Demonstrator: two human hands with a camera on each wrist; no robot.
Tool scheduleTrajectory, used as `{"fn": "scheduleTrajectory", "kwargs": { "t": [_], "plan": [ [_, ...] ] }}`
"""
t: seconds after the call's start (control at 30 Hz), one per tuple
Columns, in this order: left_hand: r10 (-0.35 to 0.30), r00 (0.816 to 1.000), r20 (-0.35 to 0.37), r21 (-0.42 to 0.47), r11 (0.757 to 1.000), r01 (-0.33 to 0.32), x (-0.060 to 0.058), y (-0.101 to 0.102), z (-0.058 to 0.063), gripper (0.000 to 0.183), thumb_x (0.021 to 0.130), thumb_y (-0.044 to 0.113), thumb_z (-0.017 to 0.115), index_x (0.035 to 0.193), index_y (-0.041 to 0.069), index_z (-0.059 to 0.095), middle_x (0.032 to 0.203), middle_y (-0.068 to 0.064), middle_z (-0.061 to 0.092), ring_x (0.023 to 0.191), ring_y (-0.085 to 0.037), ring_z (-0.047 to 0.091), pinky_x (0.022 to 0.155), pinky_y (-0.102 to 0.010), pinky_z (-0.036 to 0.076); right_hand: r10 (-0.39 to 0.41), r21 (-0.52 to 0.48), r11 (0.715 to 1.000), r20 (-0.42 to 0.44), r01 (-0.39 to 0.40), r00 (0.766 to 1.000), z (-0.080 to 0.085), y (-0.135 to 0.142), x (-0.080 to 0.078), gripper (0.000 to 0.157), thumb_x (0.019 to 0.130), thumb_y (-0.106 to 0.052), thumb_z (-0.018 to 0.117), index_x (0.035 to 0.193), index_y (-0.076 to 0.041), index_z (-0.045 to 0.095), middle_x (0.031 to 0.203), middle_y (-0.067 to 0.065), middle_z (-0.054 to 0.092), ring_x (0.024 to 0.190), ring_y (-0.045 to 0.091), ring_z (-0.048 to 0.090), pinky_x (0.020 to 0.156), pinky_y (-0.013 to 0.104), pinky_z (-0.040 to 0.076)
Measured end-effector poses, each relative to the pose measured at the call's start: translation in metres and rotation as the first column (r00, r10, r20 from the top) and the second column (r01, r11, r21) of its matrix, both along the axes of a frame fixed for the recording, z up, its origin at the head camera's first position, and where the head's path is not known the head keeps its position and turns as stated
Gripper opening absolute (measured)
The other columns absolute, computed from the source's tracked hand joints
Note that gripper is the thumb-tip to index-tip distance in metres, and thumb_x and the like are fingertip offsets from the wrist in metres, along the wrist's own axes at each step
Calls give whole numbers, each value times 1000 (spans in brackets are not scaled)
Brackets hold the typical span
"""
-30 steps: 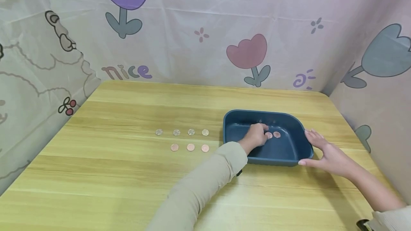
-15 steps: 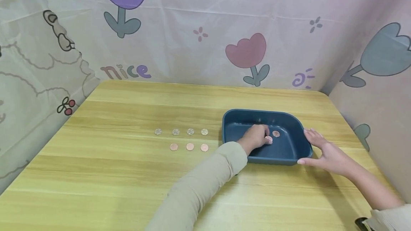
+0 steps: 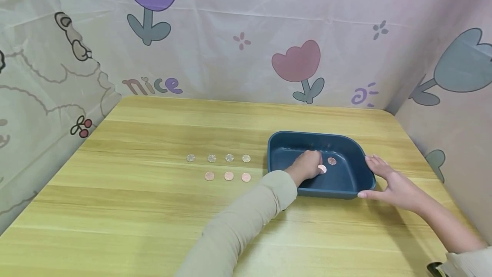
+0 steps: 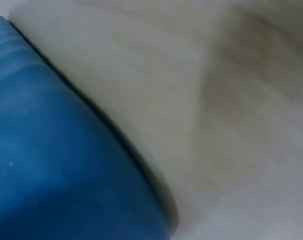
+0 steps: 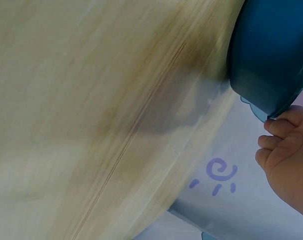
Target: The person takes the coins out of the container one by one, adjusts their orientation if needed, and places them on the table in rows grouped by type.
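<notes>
A dark blue plastic bin (image 3: 283,157) stands on the right part of the table. Inside it, my left hand (image 3: 306,166) has curled fingers and holds a shiny copper-coloured coin (image 3: 322,169) at its fingertips. Another copper-coloured coin (image 3: 332,161) lies on the bin floor, just right of that hand. My right hand (image 3: 393,188) grips the bin's right end, thumb at the front rim and fingers at the side. The right wrist view shows its fingers (image 5: 281,127) at the bin's edge. Only the bin's outer wall (image 4: 66,150) and the tabletop appear in the left wrist view.
Left of the bin, several silver-coloured coins (image 3: 212,158) lie in a row. In front of them is a row of three copper-coloured coins (image 3: 229,176). The wooden table (image 3: 134,208) meets a printed cloth (image 3: 215,54) at the back and sides.
The coin by my left hand has shifted slightly toward the front of the bin, and the fingers have drawn in. My right hand keeps its place on the bin.
</notes>
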State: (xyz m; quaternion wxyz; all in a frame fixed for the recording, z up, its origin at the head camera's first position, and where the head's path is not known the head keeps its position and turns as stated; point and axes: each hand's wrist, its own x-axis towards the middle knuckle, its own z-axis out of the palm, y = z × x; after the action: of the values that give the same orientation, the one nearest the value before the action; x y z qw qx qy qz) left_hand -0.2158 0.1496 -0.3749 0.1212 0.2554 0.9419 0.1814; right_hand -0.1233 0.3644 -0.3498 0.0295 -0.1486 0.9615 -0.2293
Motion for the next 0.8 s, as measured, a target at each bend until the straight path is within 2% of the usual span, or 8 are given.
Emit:
{"fn": "scheduleTrajectory", "kwargs": {
  "t": [0.13,0.2,0.33,0.43,0.53,0.63,0.8],
  "plan": [
    [-2,1000,10,7,1000,1,-1,-1,0,11,84,24,69,83,13,72,80,6,66,69,-6,51,64,-14,41,-2,2,1000,15,2,1000,0,0,0,100,73,-32,77,143,8,18,147,35,14,139,48,5,101,70,14],
    [21,999,33,14,1000,-21,-1,-1,2,12,85,23,68,80,13,72,75,6,66,66,-5,51,62,-13,41,1,1,1000,18,-1,1000,0,0,0,101,73,-32,77,143,8,18,147,35,13,139,48,4,100,70,14],
    [100,985,143,83,990,-113,3,-4,9,19,89,19,62,74,10,69,66,2,66,56,-6,56,56,-14,43,2,-6,1000,12,-2,1000,0,0,1,100,73,-32,77,143,9,18,147,35,14,139,48,5,100,71,14],
    [124,967,223,178,970,-165,6,-9,15,23,91,15,59,73,6,69,61,-2,66,47,-7,56,49,-14,44,3,-12,1000,8,-3,1000,0,0,2,100,73,-32,77,143,8,18,147,35,14,139,48,5,101,71,13],
    [102,962,255,275,946,-173,8,-17,19,21,90,12,60,74,3,69,62,-5,67,45,-6,54,47,-13,44,4,-17,1000,7,-4,1000,-1,1,2,100,74,-33,76,143,8,18,147,35,13,139,48,5,101,70,12],
    [84,964,251,327,930,-166,7,-26,22,19,89,12,61,74,2,69,64,-5,68,47,-5,55,48,-13,45,5,-14,1000,9,-5,1000,-1,2,2,100,74,-33,76,144,7,17,148,35,13,139,48,4,101,71,12],
    [68,957,283,418,889,-187,9,-38,29,16,88,11,63,75,2,67,60,-4,63,54,-11,61,50,-14,47,3,-6,1000,9,-3,1000,-1,2,1,100,74,-34,76,144,8,18,148,35,13,139,47,4,101,70,13]
  ]
}}
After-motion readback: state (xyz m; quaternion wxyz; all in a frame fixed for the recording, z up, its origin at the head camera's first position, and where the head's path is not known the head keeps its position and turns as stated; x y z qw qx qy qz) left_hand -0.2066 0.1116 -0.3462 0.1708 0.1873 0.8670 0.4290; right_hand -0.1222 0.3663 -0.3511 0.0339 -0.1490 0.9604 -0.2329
